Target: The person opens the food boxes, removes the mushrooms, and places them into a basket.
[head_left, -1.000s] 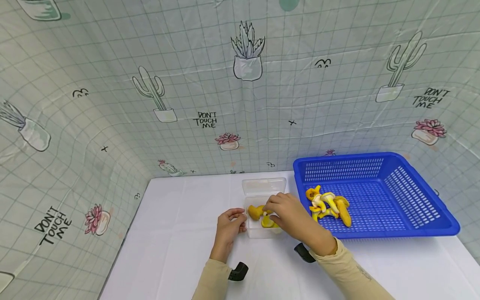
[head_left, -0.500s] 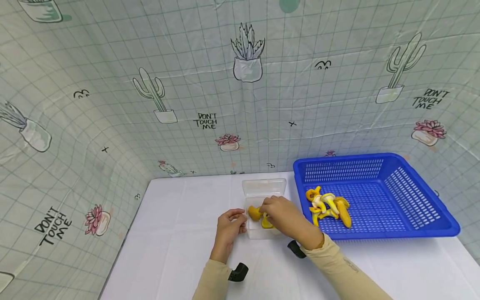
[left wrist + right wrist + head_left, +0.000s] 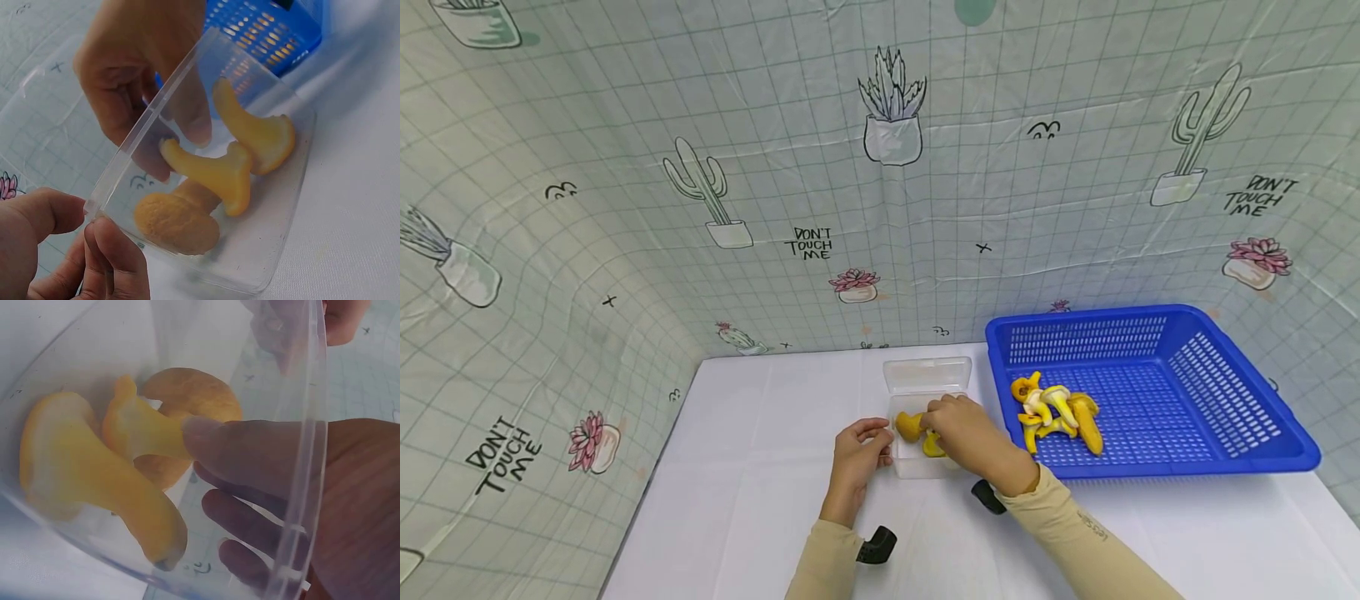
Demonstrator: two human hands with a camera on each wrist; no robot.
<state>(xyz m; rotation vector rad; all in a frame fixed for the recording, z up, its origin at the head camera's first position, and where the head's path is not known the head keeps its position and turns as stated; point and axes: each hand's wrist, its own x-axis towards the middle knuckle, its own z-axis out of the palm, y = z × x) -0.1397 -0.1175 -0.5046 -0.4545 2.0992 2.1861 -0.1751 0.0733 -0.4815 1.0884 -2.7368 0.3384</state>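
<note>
My left hand [image 3: 856,458] pinches the rim of a clear plastic box [image 3: 275,262] at its left side between thumb and fingers. Inside the box lie a brownish-yellow round-capped mushroom [image 3: 178,225] and two paler yellow mushrooms, one of them a curved yellow mushroom [image 3: 94,469] near the box's wall. My right hand [image 3: 973,437] reaches over the rim into the box. Its thumb and finger pinch the stem end of the middle yellow mushroom [image 3: 212,175], which rests against the round-capped one. The right fingertips are partly hidden behind that mushroom and the plastic.
The box's hinged lid [image 3: 927,374] lies folded back behind it. On the right stands a blue plastic basket [image 3: 1180,417] with several yellow mushrooms [image 3: 1060,408] at its left end. A printed cloth wall [image 3: 925,208] rises behind the white table [image 3: 760,450].
My right hand has shifted slightly left and lower over the box, bringing its yellow mushroom beside the others. The left hand keeps its place at the box's rim.
</note>
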